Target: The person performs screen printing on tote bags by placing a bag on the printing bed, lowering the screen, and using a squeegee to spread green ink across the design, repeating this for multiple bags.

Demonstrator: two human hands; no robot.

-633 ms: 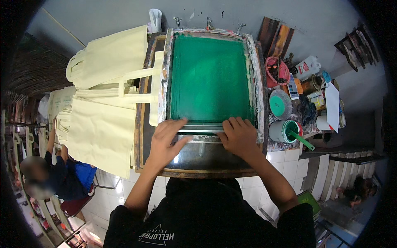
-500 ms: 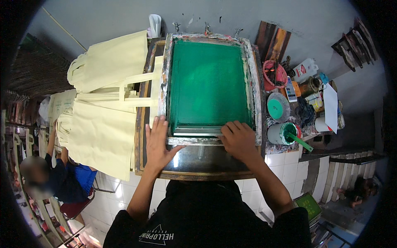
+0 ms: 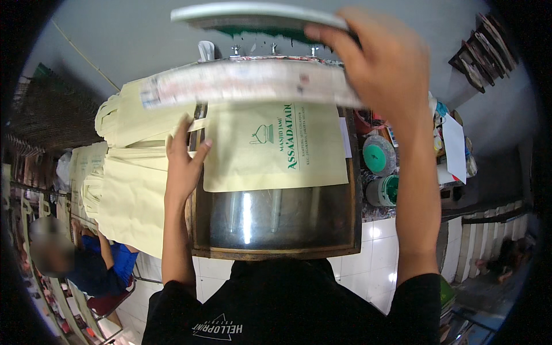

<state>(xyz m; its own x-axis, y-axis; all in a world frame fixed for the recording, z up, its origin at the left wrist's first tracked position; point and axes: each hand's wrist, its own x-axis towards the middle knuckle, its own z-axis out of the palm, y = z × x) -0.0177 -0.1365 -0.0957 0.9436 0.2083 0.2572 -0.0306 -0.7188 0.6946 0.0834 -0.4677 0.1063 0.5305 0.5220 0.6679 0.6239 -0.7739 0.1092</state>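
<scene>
My right hand [image 3: 391,66] is raised at the upper right, its fingers closed on a long pale squeegee [image 3: 259,11] with green ink under its edge. Just below the squeegee, a blurred, paint-stained screen frame [image 3: 247,83] is tilted up; its end meets my right hand, and whether the fingers grip it too is hidden. A cream fabric bag [image 3: 230,167] with a green print lies on the dark glossy board [image 3: 259,221]. Fingers apart, my left hand [image 3: 185,167] hovers at the board's left edge, fingertips near the bag's handle [image 3: 198,125].
Stacked cream bags [image 3: 135,190] lie to the left. At right stand an ink tub [image 3: 379,190], a green-smeared round lid [image 3: 376,155] and a white sheet [image 3: 454,146]. Screen clamps [image 3: 273,50] line the back. Another person [image 3: 92,259] sits at far left.
The screen frame has swung up off the board, uncovering the printed bag. My right hand has risen with the squeegee. My left hand has left the frame's corner and moved left and slightly up.
</scene>
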